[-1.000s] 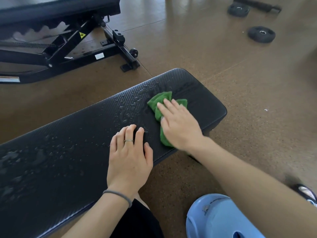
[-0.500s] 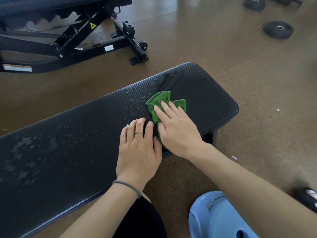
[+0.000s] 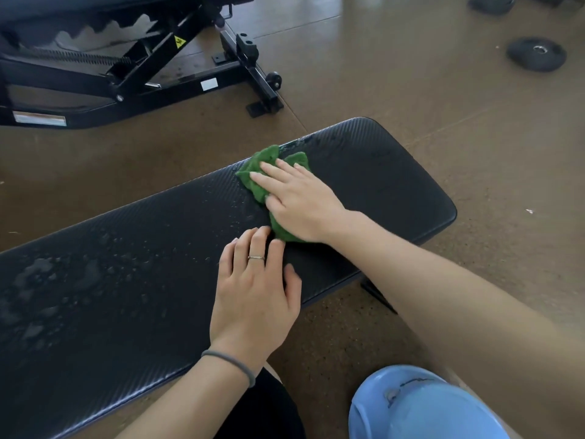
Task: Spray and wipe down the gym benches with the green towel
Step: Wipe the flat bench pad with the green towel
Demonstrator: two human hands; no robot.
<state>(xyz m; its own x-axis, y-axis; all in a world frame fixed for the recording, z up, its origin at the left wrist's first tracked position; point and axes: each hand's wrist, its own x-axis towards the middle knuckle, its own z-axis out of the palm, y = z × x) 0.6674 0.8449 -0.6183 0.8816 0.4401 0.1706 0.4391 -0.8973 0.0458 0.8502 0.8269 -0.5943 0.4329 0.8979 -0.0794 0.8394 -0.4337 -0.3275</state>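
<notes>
We found the green towel (image 3: 258, 177) bunched into a loose wad on the black flat bench (image 3: 395, 185), near the pad's far edge and toward its right end. The right hand (image 3: 297, 204) lay flat on top of it, fingers straight and slightly spread, pressing it to the pad rather than gripping it. The towel showed in front of the fingertips and below the heel of the hand, where it reached toward the near edge; the middle was hidden under the palm.

The left hand (image 3: 256, 293) rested palm-down on the pad just beside the towel, fingers extended and close together, holding nothing. We judged it to be bracing.

We judged the task to be partly complete. The pad to the right of the towel looked dry and matte. The spray droplets (image 3: 66, 274) to the left, from the towel out to the far left end, sat unwiped, with pooled patches at the left. That larger portion remained to be wiped.

Behind the flat bench stood an adjustable bench (image 3: 133, 77), whose condition we could not tell. A weight plate (image 3: 536, 57) lay on the brown floor (image 3: 411, 90), well apart.
</notes>
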